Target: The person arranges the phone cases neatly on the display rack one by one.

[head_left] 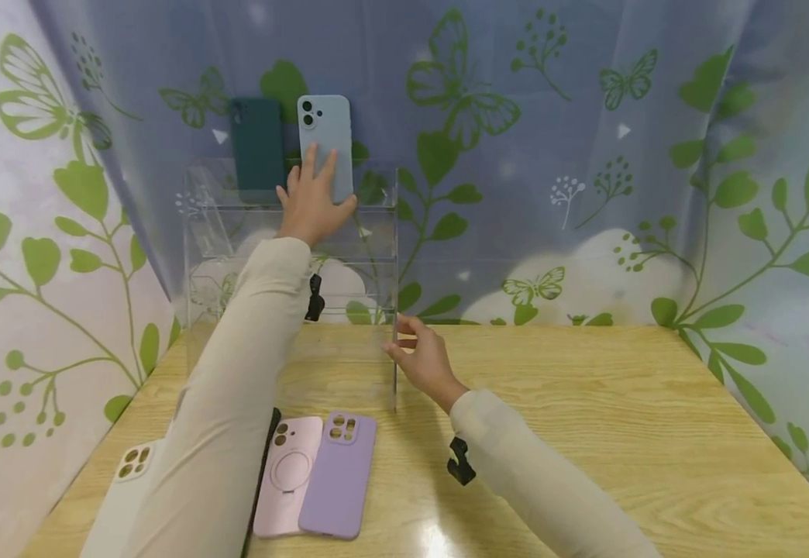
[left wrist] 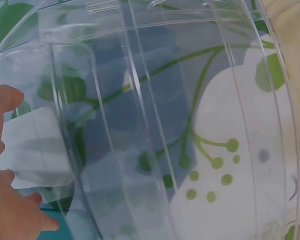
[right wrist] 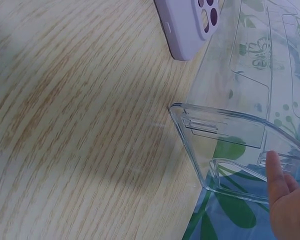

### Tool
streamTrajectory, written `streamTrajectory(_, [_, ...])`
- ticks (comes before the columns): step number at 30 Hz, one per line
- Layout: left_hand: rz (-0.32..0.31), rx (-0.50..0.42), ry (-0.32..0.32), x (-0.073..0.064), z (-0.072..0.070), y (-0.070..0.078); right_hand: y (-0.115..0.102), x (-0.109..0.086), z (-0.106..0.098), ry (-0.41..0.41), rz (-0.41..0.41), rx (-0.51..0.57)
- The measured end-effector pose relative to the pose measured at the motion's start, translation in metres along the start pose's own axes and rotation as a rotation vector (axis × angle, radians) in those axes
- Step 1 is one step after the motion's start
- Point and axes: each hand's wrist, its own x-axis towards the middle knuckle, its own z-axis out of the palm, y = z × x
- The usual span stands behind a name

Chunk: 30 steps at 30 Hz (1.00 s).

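Observation:
A clear tiered rack (head_left: 293, 260) stands upright on the table in the head view. On its top tier lean a dark teal phone case (head_left: 258, 147) and a light blue phone case (head_left: 325, 124) with a camera cut-out. My left hand (head_left: 315, 198) rests against the light blue case, fingers spread; in the left wrist view the hand (left wrist: 10, 185) shows at the left edge beside the case's pale lower part (left wrist: 37, 150). Low on the rack's right side, my right hand (head_left: 427, 363) touches the side panel (right wrist: 240, 135); part of this hand lies outside the right wrist view.
In front of the rack lie a pink phone case (head_left: 286, 473) with a ring, a purple phone case (head_left: 340, 477) overlapping it, and a white phone case (head_left: 122, 496) at the left. My left forearm partly covers a black-edged item (head_left: 262, 480). Patterned cloth (head_left: 551, 155) hangs behind the wooden table (head_left: 586, 434).

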Motion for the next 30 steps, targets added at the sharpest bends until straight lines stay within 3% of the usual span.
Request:
streamTrajectory(8, [0.032, -0.039, 0.014, -0.008, -0.021, -0.002, 0.0, -0.001, -0.002, -0.011, 0.01, -0.008])
streamTrajectory(14, [0.053, -0.061, 0.03, -0.023, -0.033, -0.019, 0.001, -0.001, -0.001, -0.004, 0.015, -0.001])
streamTrajectory(21, [0.059, -0.078, 0.02, -0.054, -0.04, -0.049, 0.001, -0.002, 0.0, -0.011, 0.041, 0.0])
streamTrajectory(30, [-0.037, -0.112, -0.063, -0.109, -0.056, -0.089, -0.001, -0.001, -0.001, -0.012, 0.045, -0.002])
